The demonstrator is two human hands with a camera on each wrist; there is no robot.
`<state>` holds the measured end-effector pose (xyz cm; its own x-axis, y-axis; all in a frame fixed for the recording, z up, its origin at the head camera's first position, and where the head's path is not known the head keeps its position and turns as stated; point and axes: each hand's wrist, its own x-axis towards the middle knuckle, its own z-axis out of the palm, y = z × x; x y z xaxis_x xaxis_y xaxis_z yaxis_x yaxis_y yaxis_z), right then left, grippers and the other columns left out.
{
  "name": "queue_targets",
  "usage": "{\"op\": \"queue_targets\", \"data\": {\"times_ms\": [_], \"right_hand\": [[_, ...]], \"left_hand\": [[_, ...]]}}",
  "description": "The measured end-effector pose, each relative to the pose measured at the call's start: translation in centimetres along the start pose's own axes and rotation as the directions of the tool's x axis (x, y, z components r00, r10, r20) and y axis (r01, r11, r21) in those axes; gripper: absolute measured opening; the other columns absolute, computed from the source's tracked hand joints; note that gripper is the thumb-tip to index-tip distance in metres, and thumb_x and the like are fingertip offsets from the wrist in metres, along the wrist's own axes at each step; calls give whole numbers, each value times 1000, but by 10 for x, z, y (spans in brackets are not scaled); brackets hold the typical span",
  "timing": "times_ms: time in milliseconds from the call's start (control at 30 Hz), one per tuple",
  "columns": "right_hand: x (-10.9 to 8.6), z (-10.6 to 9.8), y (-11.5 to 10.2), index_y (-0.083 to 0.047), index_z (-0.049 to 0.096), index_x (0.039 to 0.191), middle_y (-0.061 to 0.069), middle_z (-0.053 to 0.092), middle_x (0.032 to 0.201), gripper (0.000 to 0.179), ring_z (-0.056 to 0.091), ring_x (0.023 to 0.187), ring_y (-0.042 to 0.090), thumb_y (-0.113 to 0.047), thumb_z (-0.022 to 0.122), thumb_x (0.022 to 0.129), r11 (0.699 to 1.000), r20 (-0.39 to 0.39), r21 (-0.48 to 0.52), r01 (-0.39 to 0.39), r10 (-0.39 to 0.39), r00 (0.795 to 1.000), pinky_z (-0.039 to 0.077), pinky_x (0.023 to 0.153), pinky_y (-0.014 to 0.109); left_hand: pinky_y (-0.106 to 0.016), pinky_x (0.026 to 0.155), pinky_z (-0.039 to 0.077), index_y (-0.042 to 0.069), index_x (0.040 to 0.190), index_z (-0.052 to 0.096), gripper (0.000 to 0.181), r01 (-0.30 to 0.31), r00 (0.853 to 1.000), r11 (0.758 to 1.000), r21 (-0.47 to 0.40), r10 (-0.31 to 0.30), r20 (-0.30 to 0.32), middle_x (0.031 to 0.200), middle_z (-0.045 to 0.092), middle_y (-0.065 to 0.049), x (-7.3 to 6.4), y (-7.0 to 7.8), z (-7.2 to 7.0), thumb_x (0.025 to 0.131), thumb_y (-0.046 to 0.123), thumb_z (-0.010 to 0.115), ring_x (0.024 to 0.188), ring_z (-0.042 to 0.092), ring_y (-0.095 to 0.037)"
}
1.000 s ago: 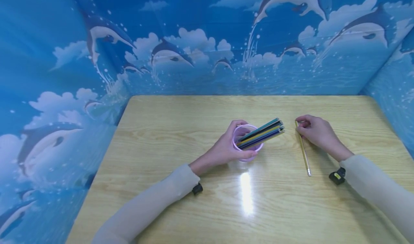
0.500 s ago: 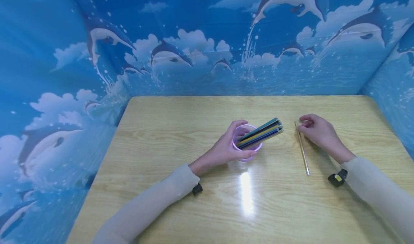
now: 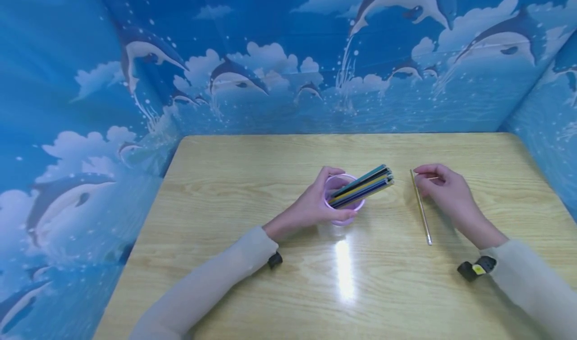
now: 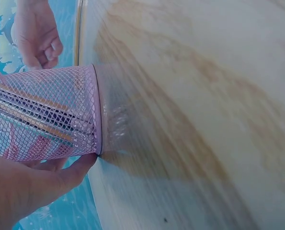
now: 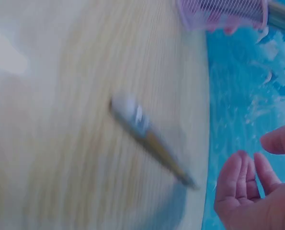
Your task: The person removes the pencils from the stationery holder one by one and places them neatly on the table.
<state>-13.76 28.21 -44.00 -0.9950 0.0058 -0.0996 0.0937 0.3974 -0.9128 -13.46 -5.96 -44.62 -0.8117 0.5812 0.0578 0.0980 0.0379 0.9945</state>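
My left hand (image 3: 315, 202) is wrapped round a pink mesh pencil cup (image 4: 41, 112), its thumb in front and fingers behind. Several pencils (image 3: 366, 186) in dark, yellow and teal lean out of the cup to the right. The cup's base meets the table in the left wrist view. A single gold pencil (image 3: 421, 211) lies on the table right of the cup, its eraser end towards me. Beside its far end hovers my right hand (image 3: 451, 195), fingers loosely bent. In the right wrist view thumb and fingers stand apart with nothing between them, away from the pencil.
The wood-grain table (image 3: 243, 180) has a bright light reflection near its middle. Blue dolphin-print cloth (image 3: 279, 94) hangs as walls behind and at both sides. A dark wrist camera (image 3: 471, 270) sits at the right sleeve; another (image 3: 274, 260) is at the left.
The right hand has let go of the gold pencil's far end and drawn slightly right and towards me. The pencil stays lying there. The left hand and cup keep their place.
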Motion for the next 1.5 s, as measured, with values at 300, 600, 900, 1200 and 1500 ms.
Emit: {"op": "queue_targets", "data": {"times_ms": [300,600,900,1200,1500], "right_hand": [[-29,11,-27,-13,70,125,-7,73,108,15,70,95,8,-17,70,110,990,15,137,37,-39,999,60,79,20],[-48,25,-43,-1,70,123,-1,74,106,20,73,92,10,-12,74,107,980,45,183,79,-89,995,61,78,20],[-58,42,-56,-3,70,123,3,74,109,23,72,93,13,-15,79,104,975,24,175,137,-143,989,60,76,21],[-61,60,-66,-2,70,115,4,73,104,23,70,85,17,-19,80,103,976,-26,138,167,-165,986,61,73,23],[-62,64,-69,1,70,113,3,73,99,20,69,81,14,-11,81,101,968,-38,206,143,-138,990,61,70,24]], "left_hand": [[-39,111,51,16,153,38,87,-31,999,999,37,30,12,147,63,-3,2,-2,-1,87,2,92,135,61,-20],[-39,110,52,18,153,42,86,-16,1000,999,44,16,16,144,63,0,3,-4,-2,86,4,94,132,62,-20],[-38,109,53,12,156,39,87,-27,999,999,32,26,33,144,63,0,4,-6,-3,88,4,93,131,63,-20],[-37,109,52,21,154,41,86,-14,1000,1000,27,13,24,144,63,2,4,-7,-3,88,6,94,131,63,-19],[-37,105,56,22,150,44,83,-16,1000,1000,1,16,23,142,63,0,4,-7,-3,87,4,94,129,64,-17]]}}
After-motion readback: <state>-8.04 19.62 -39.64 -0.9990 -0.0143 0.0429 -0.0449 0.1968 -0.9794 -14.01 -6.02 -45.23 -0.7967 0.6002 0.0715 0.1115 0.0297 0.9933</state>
